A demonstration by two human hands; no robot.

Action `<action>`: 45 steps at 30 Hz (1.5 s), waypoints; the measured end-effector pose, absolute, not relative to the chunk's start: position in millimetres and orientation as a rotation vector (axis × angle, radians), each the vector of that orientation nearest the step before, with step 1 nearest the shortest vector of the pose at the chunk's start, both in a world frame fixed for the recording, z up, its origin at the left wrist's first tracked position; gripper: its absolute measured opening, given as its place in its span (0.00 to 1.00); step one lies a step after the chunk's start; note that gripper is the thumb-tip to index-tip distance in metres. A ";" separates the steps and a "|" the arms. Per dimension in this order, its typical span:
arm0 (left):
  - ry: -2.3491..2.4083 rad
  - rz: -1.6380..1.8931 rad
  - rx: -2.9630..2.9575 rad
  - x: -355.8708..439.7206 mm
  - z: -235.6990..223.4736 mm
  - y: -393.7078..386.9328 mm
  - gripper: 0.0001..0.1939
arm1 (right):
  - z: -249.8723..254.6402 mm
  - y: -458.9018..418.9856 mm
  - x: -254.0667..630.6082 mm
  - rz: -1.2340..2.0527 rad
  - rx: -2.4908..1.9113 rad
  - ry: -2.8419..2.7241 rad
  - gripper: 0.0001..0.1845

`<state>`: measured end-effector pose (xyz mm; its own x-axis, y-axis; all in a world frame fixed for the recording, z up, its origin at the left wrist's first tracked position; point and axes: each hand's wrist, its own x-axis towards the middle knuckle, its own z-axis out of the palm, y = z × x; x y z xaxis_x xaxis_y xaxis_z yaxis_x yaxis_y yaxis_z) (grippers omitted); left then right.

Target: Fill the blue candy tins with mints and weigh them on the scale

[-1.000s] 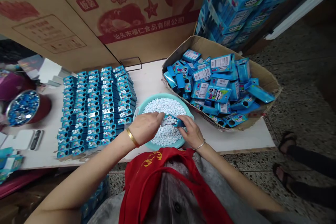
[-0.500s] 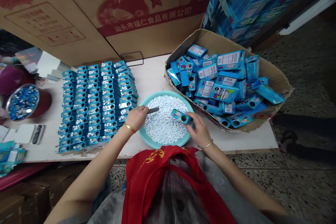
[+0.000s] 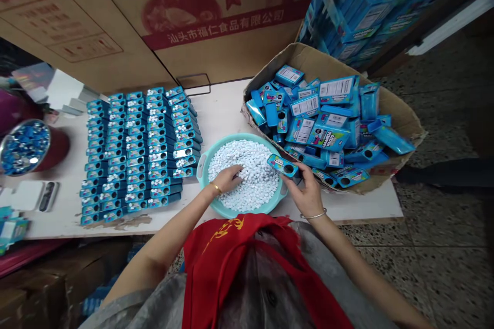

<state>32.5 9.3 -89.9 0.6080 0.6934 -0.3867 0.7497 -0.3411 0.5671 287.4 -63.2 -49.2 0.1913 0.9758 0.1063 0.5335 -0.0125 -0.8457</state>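
My right hand (image 3: 306, 193) grips a small blue candy box (image 3: 283, 165) over the right side of a turquoise basin (image 3: 199, 167). The box is tilted, and a round dark hole shows in its printed top. Inside the basin lies a heap of small white candies (image 3: 252, 195). My left hand (image 3: 227, 179) is closed, its fingertips down among the candies; the narrow grey scoop it held earlier is hidden there. To the left stand rows of blue candy boxes (image 3: 135, 154), holes upward, several with white candies showing on top.
A cut-down carton (image 3: 411, 128) heaped with blue boxes stands right of the basin. Large cartons (image 3: 216, 31) back the table (image 3: 224, 100). Stacked blue packs (image 3: 358, 20) rise at the back right. A tub of shiny blue pieces (image 3: 25, 146) sits far left.
My left hand has moved right and into the candies, and the grey scoop has gone out of sight. My right hand has shifted slightly right with the blue candy box.
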 end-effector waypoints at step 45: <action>1.176 -0.092 2.059 59.6 -111.6 -13.7 0.18 | -50.8 -58.3 280.7 0.713 -1.626 -1.560 0.20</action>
<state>59.6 -13.7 -111.6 0.5754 0.7121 -0.4023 0.7660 -0.2970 0.5701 280.7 -58.3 -50.8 0.0979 0.9893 0.1078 0.5656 0.0338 -0.8240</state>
